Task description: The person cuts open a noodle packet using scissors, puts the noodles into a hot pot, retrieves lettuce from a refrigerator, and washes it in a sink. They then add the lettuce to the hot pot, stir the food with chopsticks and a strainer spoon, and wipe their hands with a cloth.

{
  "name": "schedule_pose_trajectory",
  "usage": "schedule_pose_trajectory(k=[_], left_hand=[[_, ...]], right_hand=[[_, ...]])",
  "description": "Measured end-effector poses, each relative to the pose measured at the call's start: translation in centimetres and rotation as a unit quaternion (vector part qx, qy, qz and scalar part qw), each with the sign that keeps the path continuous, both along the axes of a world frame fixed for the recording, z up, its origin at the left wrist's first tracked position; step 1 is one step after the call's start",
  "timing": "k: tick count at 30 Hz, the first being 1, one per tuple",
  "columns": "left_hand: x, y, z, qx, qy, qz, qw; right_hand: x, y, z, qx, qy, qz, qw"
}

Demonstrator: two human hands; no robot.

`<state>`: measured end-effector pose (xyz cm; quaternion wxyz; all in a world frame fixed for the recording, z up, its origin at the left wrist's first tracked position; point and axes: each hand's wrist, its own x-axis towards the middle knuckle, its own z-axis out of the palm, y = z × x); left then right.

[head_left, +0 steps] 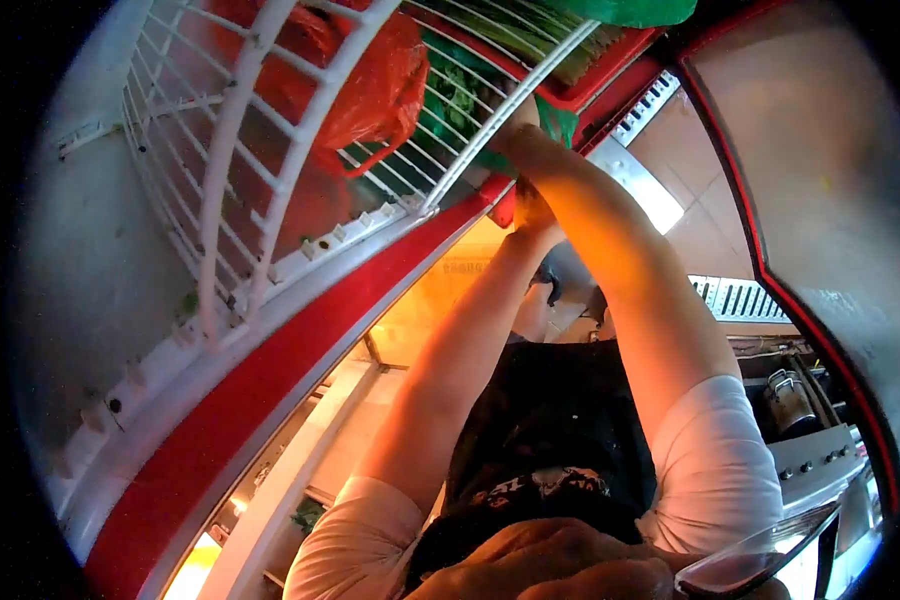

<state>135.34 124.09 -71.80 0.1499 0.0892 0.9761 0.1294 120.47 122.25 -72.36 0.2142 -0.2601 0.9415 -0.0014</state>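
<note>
Both my arms reach forward into an open refrigerator with a white wire shelf [510, 110]. My right hand [517, 125] is at the shelf's front edge, close to green plastic [558, 122] and a red crate [620, 68]. Its fingers are hidden behind the wire and the plastic. Just below it, partly covered by my right forearm, my left hand [536, 212] is beside a red part [502, 203] at the refrigerator's front. Whether it grips anything there is not visible.
A red plastic bag [370, 85] and leafy greens [458, 88] show through the wires. Long green stalks [515, 30] lie in the crate under a green bag [630, 8]. The refrigerator door [820, 150] stands open at right. A metal pot [790, 402] is beyond it.
</note>
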Motion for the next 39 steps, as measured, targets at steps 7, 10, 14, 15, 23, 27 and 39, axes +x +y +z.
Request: schedule_pose_trajectory(k=[7,10,14,15,23,27,39], left_hand=[[2.1,-0.2,-4.4,0.394,-0.068,0.153,0.904],[1.9,-1.3,0.4,-0.070,-0.053,0.038,0.995],[1.4,-3.1,-1.0,-0.005,0.037,0.054,0.998],[1.0,-3.2,-0.2,-0.004,0.037,0.055,0.998],[1.2,-3.8,2.6,0.052,-0.064,0.130,0.988],[3.3,-4.4,2.0,0.104,-0.019,0.184,0.977],[3.5,2.2,14.2,0.674,-0.173,0.374,0.613]], right_hand=[[3.3,3.9,2.9,-0.124,0.040,0.148,0.980],[3.6,4.8,2.2,-0.248,0.127,0.131,0.952],[2.1,5.4,2.8,-0.358,0.129,0.031,0.924],[1.8,5.5,2.7,-0.410,0.154,-0.036,0.899],[-1.6,6.9,6.3,-0.432,-0.147,-0.309,0.835],[1.5,9.9,8.8,-0.668,-0.233,-0.476,0.523],[12.8,21.1,13.4,-0.682,-0.327,-0.546,0.360]])
